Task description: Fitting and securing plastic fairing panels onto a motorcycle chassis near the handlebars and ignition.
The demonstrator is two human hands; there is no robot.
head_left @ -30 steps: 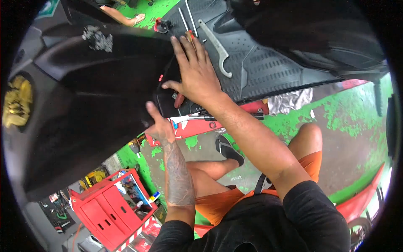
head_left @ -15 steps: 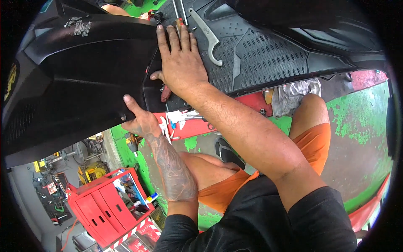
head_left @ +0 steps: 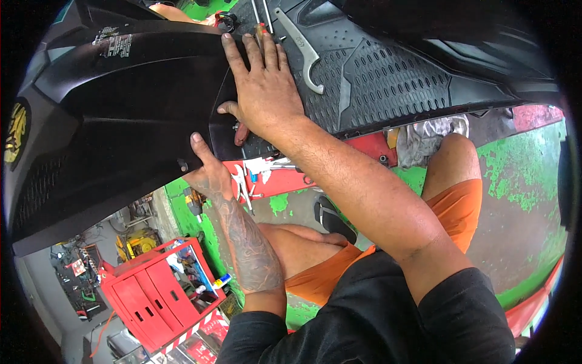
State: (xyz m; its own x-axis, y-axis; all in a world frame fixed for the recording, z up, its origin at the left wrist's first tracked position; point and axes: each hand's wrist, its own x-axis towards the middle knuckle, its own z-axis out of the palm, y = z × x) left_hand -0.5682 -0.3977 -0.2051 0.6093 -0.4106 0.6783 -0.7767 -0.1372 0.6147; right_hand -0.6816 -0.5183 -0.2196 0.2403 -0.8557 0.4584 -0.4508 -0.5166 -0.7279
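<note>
Head view: the right hand lies flat with fingers spread on the black body panel, at its seam with the ribbed footboard; the left hand grips the panel's lower edge, thumb on top, other fingers hidden beneath; a grey hook wrench rests on the footboard just beside the right hand; a red tool cabinet stands lower left.
</note>
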